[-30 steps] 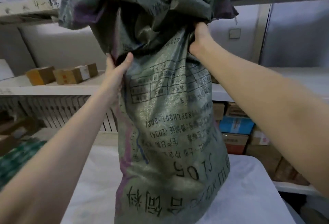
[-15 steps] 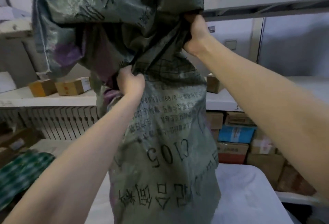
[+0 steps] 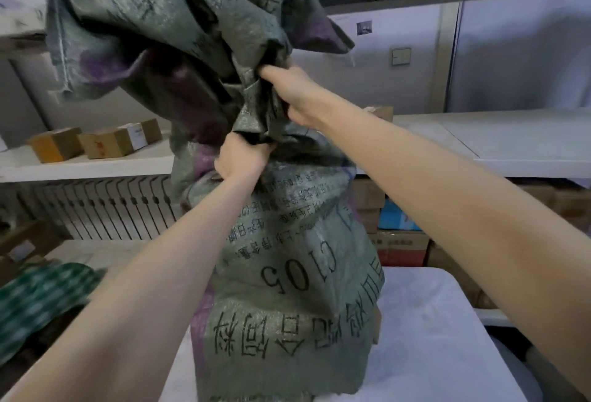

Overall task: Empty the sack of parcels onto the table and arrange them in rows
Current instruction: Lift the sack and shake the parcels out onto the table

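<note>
A large green woven sack with black printed characters stands upside down on the white table, its lower end resting on the cloth. My left hand grips a bunch of the sack's fabric at its narrowed middle. My right hand grips the fabric just above, where the loose upper part flops over to the left. A corner of a brown parcel peeks out at the sack's lower right edge. The other parcels are hidden inside.
Cardboard boxes sit on a white shelf at the left. More cartons are stacked under the shelf behind the table at the right. A green checked cloth lies at the lower left.
My left hand went from lying flat on the sack to gripping its fabric below my right hand. The sack rose and its loose upper part swung leftward.
</note>
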{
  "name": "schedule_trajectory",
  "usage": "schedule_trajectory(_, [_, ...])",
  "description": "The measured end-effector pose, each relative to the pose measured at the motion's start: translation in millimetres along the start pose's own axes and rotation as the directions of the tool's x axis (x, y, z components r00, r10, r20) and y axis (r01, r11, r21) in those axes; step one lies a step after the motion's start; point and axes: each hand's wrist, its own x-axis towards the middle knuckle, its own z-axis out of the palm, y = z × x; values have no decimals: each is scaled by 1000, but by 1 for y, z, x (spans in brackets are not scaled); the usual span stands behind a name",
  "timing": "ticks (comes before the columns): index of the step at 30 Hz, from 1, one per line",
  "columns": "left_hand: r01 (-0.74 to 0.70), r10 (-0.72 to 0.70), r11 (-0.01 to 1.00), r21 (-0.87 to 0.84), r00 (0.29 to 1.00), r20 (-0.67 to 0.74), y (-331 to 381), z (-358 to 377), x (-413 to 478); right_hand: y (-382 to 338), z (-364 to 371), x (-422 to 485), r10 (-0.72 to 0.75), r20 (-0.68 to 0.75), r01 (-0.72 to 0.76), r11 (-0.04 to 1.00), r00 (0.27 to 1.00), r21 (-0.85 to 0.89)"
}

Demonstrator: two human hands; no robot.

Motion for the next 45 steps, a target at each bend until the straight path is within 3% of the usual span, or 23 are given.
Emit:
schedule_trajectory(3, [95,-103,963,-251,995,-20,-8,-2,5,6,-22,-1,-71,-25,64,977,997,-205])
schedule_trajectory(6, [185,-171,887,-423,983,70,-6,-13,17,30,-66,-12,-1,117,52,903,993,-427])
schedule_trajectory(8, [236,-202,853,-465,972,121,-3,-18,26,60,-85,-26,163,222,21,761,961,-649])
schedule_trajectory(10, [292,-230,835,-466,955,187,-2,-19,35,94,-89,-39,256,228,24,614,939,-789])
schedule_trajectory(15, [397,-215,788,-470,894,394,-13,-29,51,145,-76,-42,-34,95,101,372,995,-923])
schedule_trajectory(17, [479,-293,763,-433,854,429,-18,-40,52,154,-75,-42,-92,50,85,431,994,-898])
schedule_trajectory(20, [557,-333,714,-424,803,494,-23,-53,44,149,-64,-41,-87,-14,45,633,996,-773])
schedule_trajectory(21, [549,-303,717,-430,800,518,-22,-54,43,147,-59,-39,-64,-1,40,622,998,-782])
schedule_trajectory(23, [477,-222,766,-431,826,518,-15,-56,34,145,-52,-32,-36,22,38,503,999,-864])
schedule_trajectory(24, [411,-208,798,-440,874,439,-15,-57,30,143,-48,-29,-52,-11,14,465,999,-885])
schedule_trajectory(26, [187,-150,906,-380,981,127,-28,-60,11,136,-43,-26,-100,-117,-53,493,988,-868])
schedule_trajectory(28, [21,-34,994,-104,991,-126,-61,-65,-22,131,-42,-21,-107,-203,-112,552,973,-827])
schedule_trajectory(30, [49,-50,999,-10,995,-85,-93,-65,-40,120,-44,-17,-89,-252,-156,576,964,-802])
schedule_trajectory(33, [155,-153,952,-264,988,28,-103,-62,-30,103,-46,-5,-49,-267,-172,650,962,-740])
schedule_trajectory(36, [95,-123,920,-379,991,-50,-79,-68,-16,82,-48,3,-22,-209,-114,779,978,-617])
schedule_trajectory(39, [56,-86,873,-485,996,-40,-50,-77,-2,58,-43,13,45,-105,-88,889,993,-450])
schedule_trajectory(42, [-76,6,838,-540,992,-130,-32,-73,3,39,-39,22,152,-128,-178,959,980,-221])
schedule_trajectory(45, [-227,138,805,-549,970,-198,-32,-62,-6,37,-39,25,207,-155,-226,968,966,-112])
